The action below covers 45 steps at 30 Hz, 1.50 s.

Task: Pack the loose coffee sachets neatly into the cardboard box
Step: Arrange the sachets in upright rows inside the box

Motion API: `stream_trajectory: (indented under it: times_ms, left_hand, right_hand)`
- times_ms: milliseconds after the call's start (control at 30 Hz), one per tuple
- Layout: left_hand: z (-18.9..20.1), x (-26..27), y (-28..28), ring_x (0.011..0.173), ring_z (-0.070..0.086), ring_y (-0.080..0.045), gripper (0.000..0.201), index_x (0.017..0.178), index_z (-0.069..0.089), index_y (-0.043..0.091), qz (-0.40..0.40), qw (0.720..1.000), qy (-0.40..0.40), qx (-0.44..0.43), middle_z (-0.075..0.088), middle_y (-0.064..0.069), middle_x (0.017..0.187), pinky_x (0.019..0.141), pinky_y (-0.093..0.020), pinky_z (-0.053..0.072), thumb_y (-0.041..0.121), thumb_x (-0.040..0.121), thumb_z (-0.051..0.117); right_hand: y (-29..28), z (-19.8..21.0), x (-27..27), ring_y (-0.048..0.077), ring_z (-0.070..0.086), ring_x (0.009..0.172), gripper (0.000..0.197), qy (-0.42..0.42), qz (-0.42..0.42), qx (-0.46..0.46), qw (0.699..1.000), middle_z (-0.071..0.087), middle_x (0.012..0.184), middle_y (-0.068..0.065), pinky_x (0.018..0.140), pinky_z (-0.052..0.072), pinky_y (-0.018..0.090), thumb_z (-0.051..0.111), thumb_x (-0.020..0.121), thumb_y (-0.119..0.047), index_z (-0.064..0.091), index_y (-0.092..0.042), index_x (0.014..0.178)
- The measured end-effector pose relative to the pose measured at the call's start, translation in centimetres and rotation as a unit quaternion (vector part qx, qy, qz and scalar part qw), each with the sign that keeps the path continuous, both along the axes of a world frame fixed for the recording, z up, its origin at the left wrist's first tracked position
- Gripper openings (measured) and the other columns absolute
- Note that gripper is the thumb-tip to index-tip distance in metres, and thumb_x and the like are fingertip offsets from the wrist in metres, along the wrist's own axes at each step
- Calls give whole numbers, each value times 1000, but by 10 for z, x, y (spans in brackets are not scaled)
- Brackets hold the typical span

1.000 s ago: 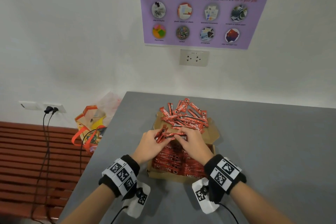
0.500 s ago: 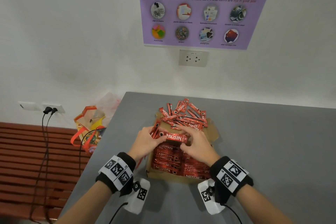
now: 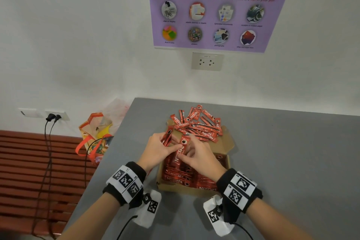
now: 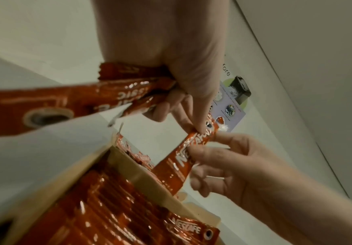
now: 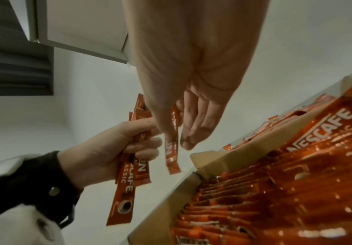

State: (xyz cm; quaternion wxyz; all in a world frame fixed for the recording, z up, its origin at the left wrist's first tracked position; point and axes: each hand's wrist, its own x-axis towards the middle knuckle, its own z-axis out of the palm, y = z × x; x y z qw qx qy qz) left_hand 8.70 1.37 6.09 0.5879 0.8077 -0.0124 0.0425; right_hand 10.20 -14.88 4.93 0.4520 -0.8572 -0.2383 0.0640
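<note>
The cardboard box (image 3: 176, 189) sits open on the grey desk (image 3: 292, 161), toward its left edge, with rows of red coffee sachets (image 3: 175, 177) packed flat inside. Behind it, toward the desk's far edge, a loose heap of sachets (image 3: 196, 122) lies partly over the box's back flap (image 3: 227, 142). The left hand (image 3: 155, 150) hovers above the box's far left corner, its grip curled round a small bunch of sachets (image 5: 132, 164). The right hand (image 3: 198, 159), just beside it over the box, pinches a single sachet (image 3: 181, 150) between thumb and fingers; the left thumb touches that sachet's top end.
</note>
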Motion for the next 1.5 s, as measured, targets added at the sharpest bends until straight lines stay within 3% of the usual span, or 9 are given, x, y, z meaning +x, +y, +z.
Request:
stream_trajectory:
  times_ms: [133, 300, 367, 433, 533, 667, 1033, 1367, 1500]
  left_hand:
    - [1, 3, 7, 69, 64, -13, 11, 71, 71, 18, -71, 996, 34, 45, 71, -6, 72, 71, -30, 52, 9, 74, 77]
    - [-3, 1, 7, 72, 63, -3, 15, 77, 70, 18, -78, 993, 48, 71, 70, 5, 78, 71, -13, 46, 4, 76, 72]
    - [-7, 5, 8, 75, 61, -1, 15, 87, 67, 16, 11, 991, 39, 131, 68, 4, 86, 68, -6, 43, 5, 77, 70]
    - [-15, 7, 9, 86, 59, -10, 31, 104, 62, 11, 53, 974, 53, 214, 65, -2, 98, 75, -15, 45, 9, 75, 72]
    - [-24, 9, 7, 115, 52, -25, 66, 135, 40, 11, 30, 949, 124, 289, 54, -10, 125, 96, -32, 42, 11, 76, 71]
    - [-23, 8, 1, 122, 50, -26, 70, 145, 21, 8, 10, 954, 147, 260, 49, -13, 135, 94, -24, 40, -2, 86, 57]
    - [-27, 9, 3, 126, 46, -28, 69, 147, 17, 9, -4, 955, 165, 247, 46, -14, 138, 98, -26, 39, -6, 87, 50]
    - [-31, 12, 7, 110, 57, -28, 42, 125, 48, 8, -11, 954, 118, 276, 61, -12, 118, 89, -25, 42, 0, 85, 55]
    - [-23, 13, 11, 102, 60, -25, 32, 115, 53, 5, 22, 954, 85, 286, 64, -10, 109, 78, -20, 42, 5, 84, 60]
  right_hand:
    - [-5, 9, 3, 2, 57, 68, 29, -27, -13, 23, 999, 61, 88, -4, 65, 47, 13, 71, 81, -21, 57, -20, 107]
    - [-14, 0, -7, 8, 68, 67, 22, 71, 26, -37, 996, 67, 79, -2, 73, 58, 28, 73, 79, -13, 60, -30, 81]
    - [-15, -5, -14, 8, 66, 71, 16, 73, 35, -80, 993, 66, 78, -5, 73, 56, 25, 74, 78, -16, 64, -28, 79]
    - [-14, -10, -20, 6, 62, 74, 8, 50, 37, -127, 990, 65, 80, -8, 71, 53, 23, 74, 78, -19, 67, -24, 82]
    - [-8, -14, -27, 7, 62, 77, 6, 26, 33, -173, 984, 67, 81, -9, 72, 52, 24, 72, 76, -23, 67, -24, 77]
    - [0, -13, -24, 13, 64, 79, 5, -3, 59, -255, 965, 70, 82, -5, 74, 48, 24, 72, 74, -23, 68, -19, 73]
    - [26, -11, -8, 25, 63, 82, 26, -52, 139, -355, 923, 68, 85, 5, 73, 51, 34, 73, 71, -20, 49, -21, 60]
    - [22, -13, -5, 20, 60, 77, 32, -33, 154, -329, 931, 63, 76, 1, 67, 40, 27, 76, 73, -35, 50, -20, 62]
    - [13, -4, 2, 10, 55, 66, 33, 5, 92, -254, 963, 58, 74, -6, 66, 46, 24, 59, 86, -47, 62, -14, 83]
